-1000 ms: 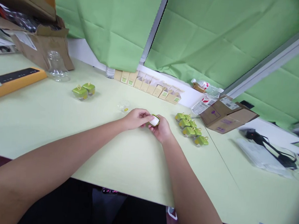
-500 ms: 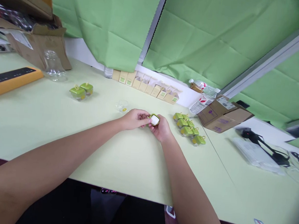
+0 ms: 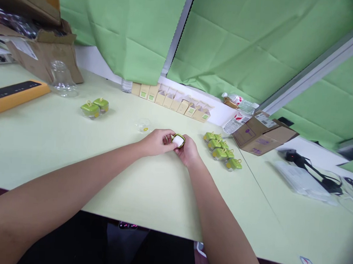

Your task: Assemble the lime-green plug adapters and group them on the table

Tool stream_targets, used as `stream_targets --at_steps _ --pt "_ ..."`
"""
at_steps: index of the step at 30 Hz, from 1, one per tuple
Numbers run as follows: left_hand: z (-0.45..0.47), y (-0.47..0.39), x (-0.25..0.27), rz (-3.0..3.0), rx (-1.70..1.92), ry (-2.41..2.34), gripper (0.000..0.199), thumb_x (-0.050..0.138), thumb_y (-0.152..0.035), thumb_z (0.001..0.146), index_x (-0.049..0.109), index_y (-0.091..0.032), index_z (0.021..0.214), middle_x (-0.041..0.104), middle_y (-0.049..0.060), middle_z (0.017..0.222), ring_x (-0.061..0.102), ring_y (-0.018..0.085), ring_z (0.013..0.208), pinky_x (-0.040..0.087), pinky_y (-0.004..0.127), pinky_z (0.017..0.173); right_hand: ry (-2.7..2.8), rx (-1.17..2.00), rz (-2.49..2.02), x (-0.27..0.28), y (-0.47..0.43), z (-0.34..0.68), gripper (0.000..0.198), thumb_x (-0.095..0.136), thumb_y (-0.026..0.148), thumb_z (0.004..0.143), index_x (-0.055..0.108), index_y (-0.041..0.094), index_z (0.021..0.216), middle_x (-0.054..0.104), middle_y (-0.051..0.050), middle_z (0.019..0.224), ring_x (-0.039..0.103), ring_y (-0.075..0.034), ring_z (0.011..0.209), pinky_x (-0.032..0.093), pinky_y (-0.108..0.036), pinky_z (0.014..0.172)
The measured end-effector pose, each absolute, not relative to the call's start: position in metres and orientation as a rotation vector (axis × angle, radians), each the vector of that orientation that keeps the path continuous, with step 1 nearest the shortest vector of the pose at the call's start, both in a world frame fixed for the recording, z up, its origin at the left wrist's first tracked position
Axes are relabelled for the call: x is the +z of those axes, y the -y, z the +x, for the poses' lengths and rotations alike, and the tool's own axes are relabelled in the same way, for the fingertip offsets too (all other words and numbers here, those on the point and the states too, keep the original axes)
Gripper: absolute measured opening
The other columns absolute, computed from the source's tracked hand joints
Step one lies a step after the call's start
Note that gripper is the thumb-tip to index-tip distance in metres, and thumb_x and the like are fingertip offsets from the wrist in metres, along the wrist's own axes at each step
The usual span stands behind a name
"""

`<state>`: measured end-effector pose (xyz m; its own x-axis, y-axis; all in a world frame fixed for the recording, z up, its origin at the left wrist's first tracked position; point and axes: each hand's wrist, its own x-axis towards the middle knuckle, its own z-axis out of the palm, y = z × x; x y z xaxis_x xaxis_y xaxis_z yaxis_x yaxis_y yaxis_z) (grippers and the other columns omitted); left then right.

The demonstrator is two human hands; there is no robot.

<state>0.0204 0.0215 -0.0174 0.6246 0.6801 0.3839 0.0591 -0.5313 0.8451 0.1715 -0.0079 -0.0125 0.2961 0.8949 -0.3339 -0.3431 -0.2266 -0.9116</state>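
Between my two hands, above the middle of the table, is a small green lid (image 3: 178,141) with a white inside turned up toward me. My left hand (image 3: 158,142) pinches its left side, the thumb lying on the near edge. Around its right side closes my right hand (image 3: 189,150), whose fingertips are partly hidden. A clear little cup (image 3: 143,125) with a yellow spot rests on the table just beyond my left hand. To the right of my right hand stand several clear containers with green lids (image 3: 220,152).
Two more green-lidded containers (image 3: 91,109) stand at the left. Small cardboard boxes (image 3: 175,102) line the wall. A clear plastic bottle (image 3: 61,81), an orange-edged device (image 3: 17,96), a cardboard box (image 3: 261,133) and a black headset (image 3: 314,174) lie around the table.
My hands and the lid have shifted slightly left in view. The thumb of my left hand sits a little lower on the lid. The view itself has moved slightly.
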Motion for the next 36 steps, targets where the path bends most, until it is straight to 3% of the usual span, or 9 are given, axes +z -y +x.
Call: stream_targets --at_steps 9,16,27,36 --pt "0.0176 -0.022 -0.0152 1.996 0.874 -0.553 0.032 0.064 -0.033 0.079 0.066 -0.016 0.106 0.063 0.002 0.083 0.057 0.012 0.067 0.046 0.024 0.062 0.59 1.281 -1.319 -0.0102 0.0095 0.172 0.018 0.041 0.024 0.083 0.058 0.017 0.083 0.06 -0.003 0.06 0.051 -0.014 0.048 0.033 -0.021 0.036" --pt "0.0172 -0.0222 -0.0148 1.992 0.844 -0.533 0.021 0.058 -0.032 0.085 0.066 -0.016 0.094 0.063 0.001 0.076 0.057 0.012 0.065 0.045 0.024 0.061 0.614 1.284 -1.342 -0.0122 0.0089 0.1728 0.019 0.041 0.024 0.083 0.058 0.017 0.082 0.06 -0.004 0.059 0.05 -0.013 0.046 0.033 -0.022 0.037" --pt "0.0163 -0.024 -0.0153 2.014 0.83 -0.541 0.019 0.061 -0.028 0.081 0.067 -0.016 0.095 0.063 0.001 0.076 0.057 0.012 0.066 0.045 0.024 0.06 0.596 1.313 -1.334 -0.0143 0.0066 0.1745 0.017 0.041 0.025 0.084 0.055 0.018 0.077 0.058 -0.004 0.056 0.049 -0.013 0.043 0.03 -0.021 0.034" --pt "0.0159 -0.0265 -0.0164 2.048 0.816 -0.523 0.026 0.058 -0.032 0.084 0.064 -0.017 0.105 0.064 0.001 0.082 0.057 0.012 0.066 0.046 0.025 0.061 0.571 1.333 -1.307 -0.0101 0.0079 0.1742 0.019 0.039 0.021 0.086 0.057 0.016 0.082 0.06 -0.004 0.056 0.051 -0.013 0.041 0.033 -0.019 0.032"
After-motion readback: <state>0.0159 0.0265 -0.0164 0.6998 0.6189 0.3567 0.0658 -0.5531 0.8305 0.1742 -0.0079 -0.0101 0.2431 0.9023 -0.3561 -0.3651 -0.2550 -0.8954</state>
